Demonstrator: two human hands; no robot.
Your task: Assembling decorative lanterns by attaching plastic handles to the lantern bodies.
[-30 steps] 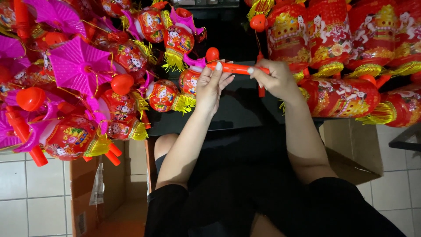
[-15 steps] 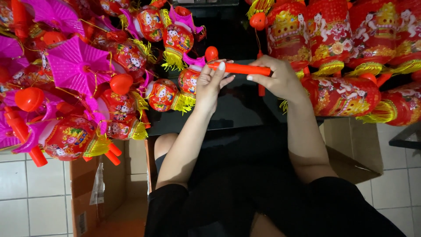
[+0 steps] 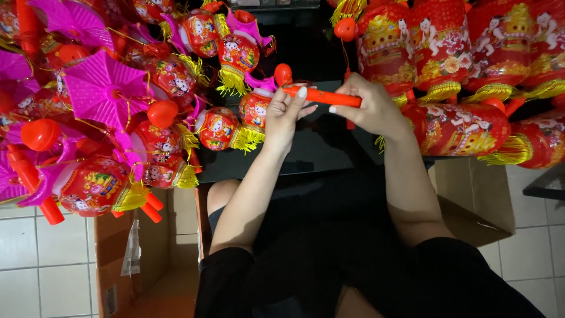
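Centrally, both hands meet over a dark table surface (image 3: 329, 147), and between them lies an orange plastic stick (image 3: 322, 96), held roughly level just in front of the lantern piles; left hand (image 3: 285, 115) is curled narrowly about the stick's left end, thumb and fingertips pinched on it, pale nails showing; right hand (image 3: 371, 109) is wrapped over the stick's right part, fingers closed around it so that its far end is hidden; an orange ball-shaped knob (image 3: 283, 73) sits just above the stick's left end, whether joined to it cannot be told; open room is scarce: to the left a dense heap of small round lanterns (image 3: 218, 126) crowds right up to the left hand, with magenta pleated paper umbrellas (image 3: 106, 88) spread over them; to the right, cylindrical red lanterns (image 3: 459, 126) lie just beside the right wrist, nearly touching; only the dark strip between the two forearms stays uncluttered; materials: lanterns glossy, printed with figures and flowers, trimmed with yellow tinsel-like fringe (image 3: 244, 138); stick and knob smooth, matte-bright plastic; short orange handles (image 3: 152, 207) poke from the left heap's lower edge; below, a brown cardboard box (image 3: 147, 277) stands open on pale tiled floor (image 3: 41, 265), its edge close beside the person's black-clad lap
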